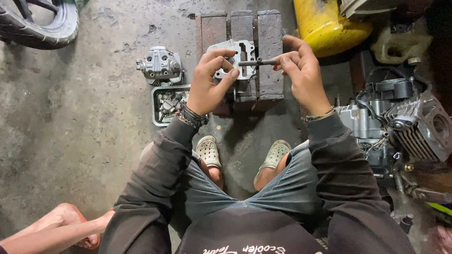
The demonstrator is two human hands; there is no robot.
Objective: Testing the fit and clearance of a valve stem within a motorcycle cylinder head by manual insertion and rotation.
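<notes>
Left hand: fingers curled shut around the cylinder head resting on the bricks. Right hand, at 3 o'clock of it: fingertips pinched closed on a dark rod.

The cylinder head is pale silver-grey; the thin shaft is dark grey. The bricks are dull reddish brown on a mottled grey concrete floor. At the far right lies a bright yellow tank. The sleeves are black, the jeans faded blue-grey, and the clogs cream with round holes.
</notes>
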